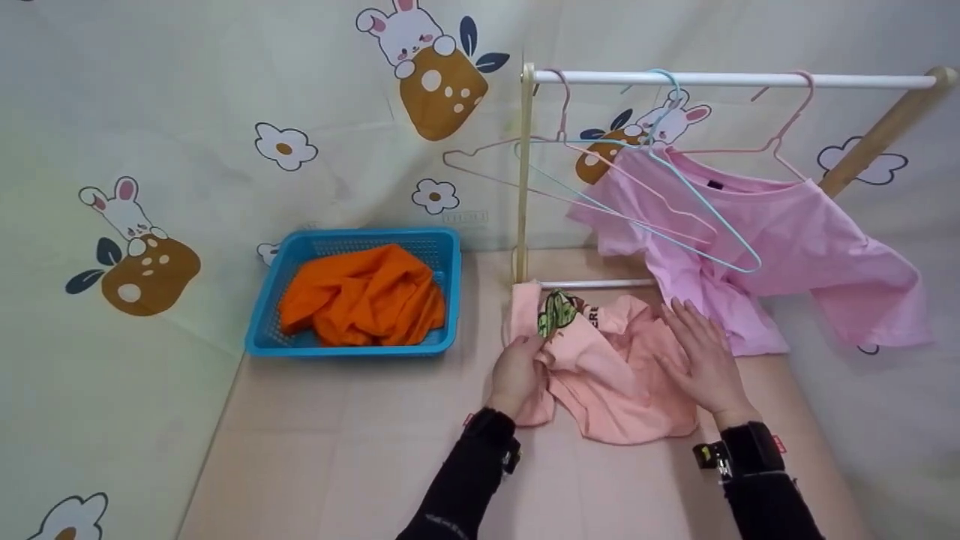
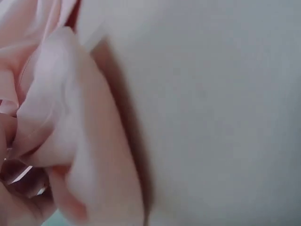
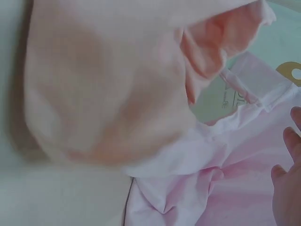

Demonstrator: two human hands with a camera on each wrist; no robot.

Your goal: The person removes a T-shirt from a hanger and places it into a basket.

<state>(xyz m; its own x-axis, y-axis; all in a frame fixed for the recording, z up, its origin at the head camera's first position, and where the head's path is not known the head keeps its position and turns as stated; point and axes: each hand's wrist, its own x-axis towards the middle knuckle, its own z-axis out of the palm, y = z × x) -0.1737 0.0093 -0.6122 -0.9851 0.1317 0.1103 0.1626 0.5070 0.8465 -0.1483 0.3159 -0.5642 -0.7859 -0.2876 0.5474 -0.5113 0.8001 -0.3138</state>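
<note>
A crumpled peach T-shirt [image 1: 607, 375] with a green print lies over the table in front of the rack. At its left side my left hand [image 1: 517, 375] pinches the cloth between thumb and fingers; the left wrist view shows those curled fingers [image 2: 28, 183] beside the folds. My right hand [image 1: 701, 367] is at the shirt's right side, its fingers extended and spread. Whether it touches the cloth is unclear. In the right wrist view, the fingers [image 3: 292, 141] appear at the edge, in front of the pink T-shirt [image 1: 787, 240] hanging on a pink hanger [image 1: 795, 112].
A drying rack with a white bar [image 1: 735, 79] stands behind my hands. From it hang a bare pink hanger [image 1: 566, 112] and a bare light-blue hanger [image 1: 720, 210]. To the left, a blue basket [image 1: 352, 350] contains an orange garment [image 1: 360, 296]. Patterned cloth covers the wall.
</note>
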